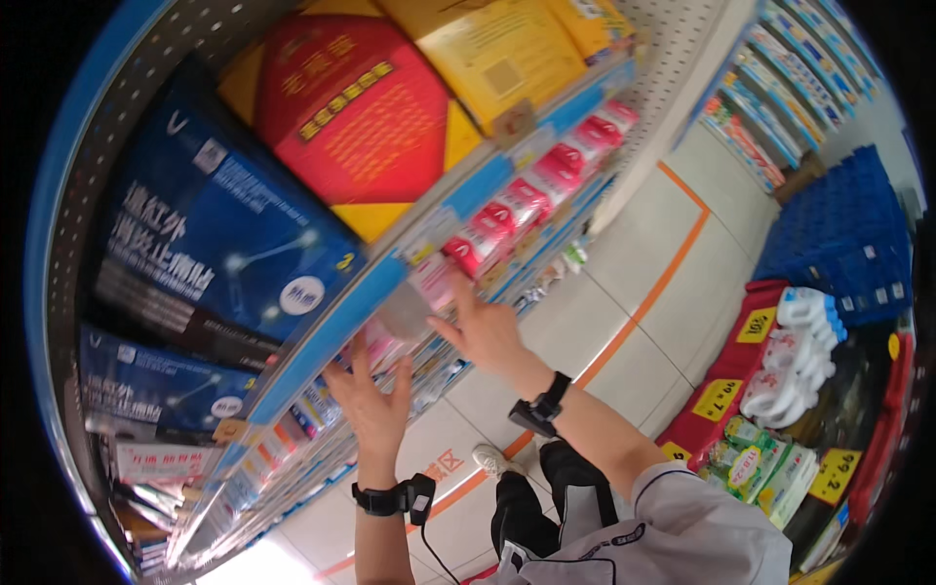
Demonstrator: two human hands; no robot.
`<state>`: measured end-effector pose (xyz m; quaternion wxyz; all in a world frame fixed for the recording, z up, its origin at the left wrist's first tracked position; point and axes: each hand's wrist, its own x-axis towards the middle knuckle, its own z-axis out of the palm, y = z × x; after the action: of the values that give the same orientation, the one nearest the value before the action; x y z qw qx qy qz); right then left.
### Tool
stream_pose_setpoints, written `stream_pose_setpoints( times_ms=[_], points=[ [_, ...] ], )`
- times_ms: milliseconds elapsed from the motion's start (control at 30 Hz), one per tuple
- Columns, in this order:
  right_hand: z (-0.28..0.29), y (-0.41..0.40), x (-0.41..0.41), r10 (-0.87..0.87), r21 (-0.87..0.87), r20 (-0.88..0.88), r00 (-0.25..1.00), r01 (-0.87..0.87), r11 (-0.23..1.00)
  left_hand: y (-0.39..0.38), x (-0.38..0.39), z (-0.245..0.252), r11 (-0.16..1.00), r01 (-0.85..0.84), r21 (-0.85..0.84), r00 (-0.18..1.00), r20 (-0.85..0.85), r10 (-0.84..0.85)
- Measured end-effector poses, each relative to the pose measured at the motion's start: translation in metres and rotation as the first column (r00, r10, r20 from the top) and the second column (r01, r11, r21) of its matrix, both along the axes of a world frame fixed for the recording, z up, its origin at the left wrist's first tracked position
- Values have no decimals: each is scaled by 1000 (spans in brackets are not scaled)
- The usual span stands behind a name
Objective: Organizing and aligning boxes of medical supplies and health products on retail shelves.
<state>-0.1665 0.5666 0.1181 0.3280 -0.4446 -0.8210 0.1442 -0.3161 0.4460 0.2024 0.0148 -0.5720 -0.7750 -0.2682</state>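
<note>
My left hand (373,406) reaches up to the shelf front with its fingers spread. Its fingertips are at a pink package (380,340) under the blue price rail (358,307), partly hidden by the rail and fingers. My right hand (486,329) is a little to the right, thumb and fingers apart. The index finger is beside a pink-and-white box (434,281), and I cannot tell if it touches. Between the hands shows a blurred grey patch (404,313). A row of pink-and-white packs (523,201) continues rightward along the same shelf. Black straps with small devices circle both wrists.
Large dark blue boxes (219,212) and a red-and-yellow box (358,110) fill the shelf above. Lower shelf tiers hold small packages. A floor display with white bottles (786,358) and blue crates (841,234) stand at right. An orange line (629,322) crosses the tiled floor.
</note>
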Motion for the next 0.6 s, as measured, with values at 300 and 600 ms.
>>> stream_pose_setpoints(
  times_ms=[300, 600],
  points=[
    [5, 2, -4, 5, -80, -134, 991, -16, 997, 20, 1, -5, 996, 79, -29, 993, -88, -81],
    [1, -8, -15, 8, -236, -220, 975, -62, 970, 20, -5, -7, 996, 92, -11, 991, -91, -93]
  ],
)
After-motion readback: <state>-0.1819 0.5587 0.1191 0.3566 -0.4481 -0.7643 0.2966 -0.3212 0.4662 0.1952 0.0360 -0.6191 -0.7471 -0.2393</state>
